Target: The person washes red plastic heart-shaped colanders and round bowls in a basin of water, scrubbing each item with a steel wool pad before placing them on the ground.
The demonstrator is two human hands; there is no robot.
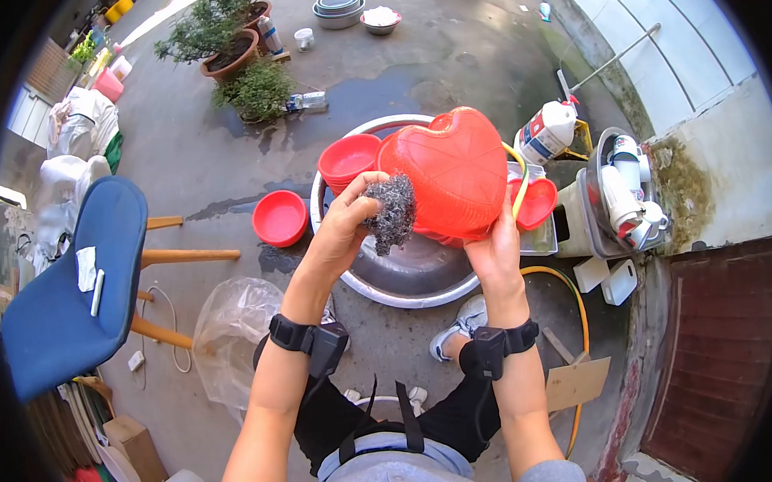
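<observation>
My left hand (352, 218) is closed around a grey steel wool scourer (393, 214), which is right at the left side of a red heart-shaped plastic container (449, 170). The container is gripped at its lower right edge by my right hand (496, 253), its patterned face turned up toward me. Both are held over a large round metal basin (384, 294) on the ground. Stacked red bowls (348, 157) show at the basin's left rim, partly hidden by the container. Another red bowl (280, 218) sits on the concrete to the left.
A blue chair (78, 288) and a clear plastic bag (235, 338) are on the left. A yellow hose (582, 323) runs along the right, near a white jug (546, 132) and a tub of bottles and cups (608, 195). Potted plants (230, 58) stand ahead.
</observation>
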